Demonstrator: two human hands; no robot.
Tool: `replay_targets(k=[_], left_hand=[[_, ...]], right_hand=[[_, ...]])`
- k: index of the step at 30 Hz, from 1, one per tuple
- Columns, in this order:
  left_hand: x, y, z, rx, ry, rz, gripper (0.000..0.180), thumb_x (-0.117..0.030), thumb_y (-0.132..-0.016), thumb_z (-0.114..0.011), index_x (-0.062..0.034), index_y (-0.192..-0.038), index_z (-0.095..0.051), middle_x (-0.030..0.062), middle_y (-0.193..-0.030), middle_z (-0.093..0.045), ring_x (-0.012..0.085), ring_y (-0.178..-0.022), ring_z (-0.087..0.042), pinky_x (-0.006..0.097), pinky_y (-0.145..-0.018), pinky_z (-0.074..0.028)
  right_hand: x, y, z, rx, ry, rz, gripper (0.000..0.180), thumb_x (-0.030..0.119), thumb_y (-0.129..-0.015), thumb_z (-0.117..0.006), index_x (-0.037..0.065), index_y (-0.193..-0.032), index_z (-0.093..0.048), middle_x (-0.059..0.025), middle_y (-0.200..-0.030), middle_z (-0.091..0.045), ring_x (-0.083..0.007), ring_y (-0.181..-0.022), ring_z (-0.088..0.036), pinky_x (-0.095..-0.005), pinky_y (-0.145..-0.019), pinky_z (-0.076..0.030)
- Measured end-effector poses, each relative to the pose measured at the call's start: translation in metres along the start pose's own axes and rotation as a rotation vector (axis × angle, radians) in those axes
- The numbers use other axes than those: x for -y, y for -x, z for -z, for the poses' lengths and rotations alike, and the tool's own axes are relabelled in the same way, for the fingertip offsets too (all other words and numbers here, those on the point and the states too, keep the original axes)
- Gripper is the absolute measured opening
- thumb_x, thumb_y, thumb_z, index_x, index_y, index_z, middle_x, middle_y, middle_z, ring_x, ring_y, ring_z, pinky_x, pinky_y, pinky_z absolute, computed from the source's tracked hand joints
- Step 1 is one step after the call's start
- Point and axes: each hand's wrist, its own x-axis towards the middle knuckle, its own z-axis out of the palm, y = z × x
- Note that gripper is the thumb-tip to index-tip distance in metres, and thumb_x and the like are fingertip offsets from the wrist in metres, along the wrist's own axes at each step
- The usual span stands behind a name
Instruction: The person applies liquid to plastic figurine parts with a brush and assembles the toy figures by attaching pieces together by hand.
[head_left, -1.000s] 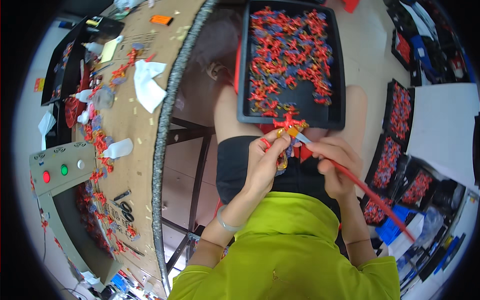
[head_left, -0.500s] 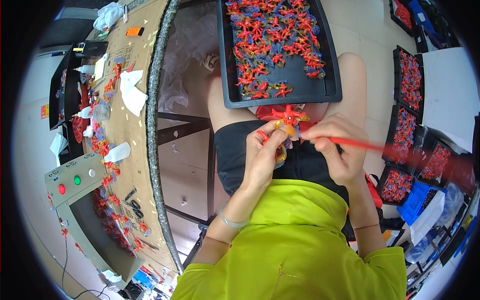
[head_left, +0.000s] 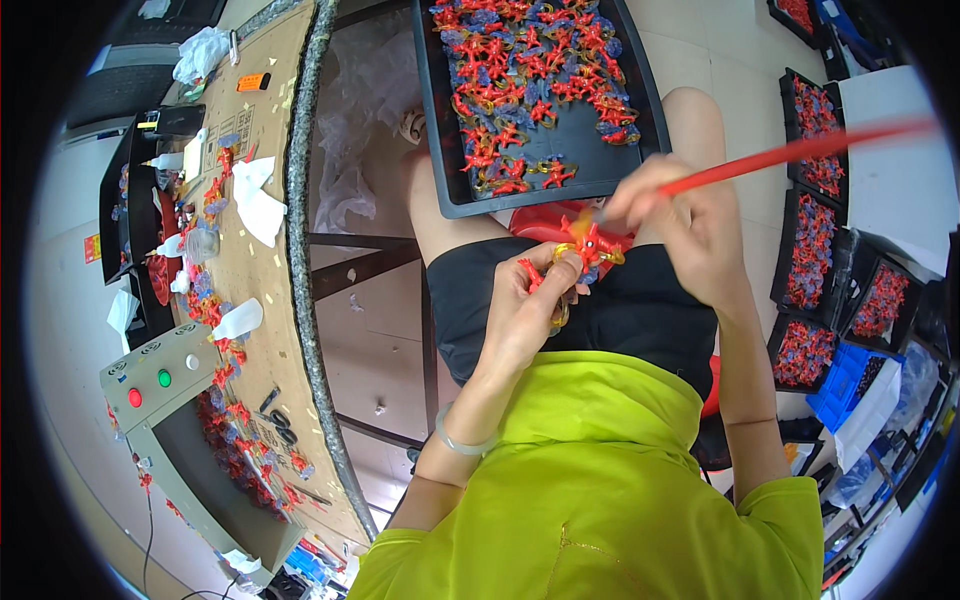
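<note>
One red figurine [head_left: 591, 244], near side of black tray [head_left: 605, 165] | left hand [head_left: 522, 310]: closed pinch on it | right hand [head_left: 688, 228]: curled round red-handled brush [head_left: 790, 152], tip blurred | advised: figurine braced, strokes light, brush clear of tray

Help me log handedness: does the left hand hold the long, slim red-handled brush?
No, the right hand grips the red-handled brush.
</note>
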Motion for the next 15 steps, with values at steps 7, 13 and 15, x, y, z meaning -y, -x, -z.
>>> replay_targets(k=[7,13,15], left_hand=[[-0.009,0.000,0.006,0.072,0.224,0.203,0.025,-0.020,-0.090,-0.050,-0.0001,-0.100,-0.061,0.0045,-0.072,-0.058,0.0055,-0.058,-0.051,0.016,-0.041,-0.029],[-0.015,-0.001,-0.002,0.035,0.287,0.191,0.021,-0.023,-0.089,-0.055,-0.0041,-0.092,-0.063,0.0013,-0.069,-0.060,0.0039,-0.057,-0.053,0.016,-0.043,-0.034],[-0.017,0.000,0.000,0.062,0.301,0.192,0.022,-0.023,-0.089,-0.056,-0.0039,-0.094,-0.063,0.0013,-0.069,-0.060,0.0040,-0.057,-0.053,0.016,-0.043,-0.034]], right_hand=[[0.008,0.011,-0.013,-0.061,-0.207,-0.227,0.007,-0.006,-0.080,-0.064,-0.002,-0.084,-0.060,-0.0106,-0.091,-0.066,-0.0112,-0.078,-0.061,-0.0251,-0.070,-0.050],[-0.004,0.028,-0.027,-0.174,-0.221,-0.287,0.021,-0.008,-0.080,-0.065,0.002,-0.075,-0.047,-0.0170,-0.093,-0.065,-0.0154,-0.083,-0.063,-0.0274,-0.075,-0.052],[-0.003,0.026,-0.029,-0.209,-0.285,-0.274,0.022,-0.008,-0.080,-0.065,0.002,-0.074,-0.047,-0.0172,-0.090,-0.065,-0.0148,-0.078,-0.064,-0.0265,-0.071,-0.053]])
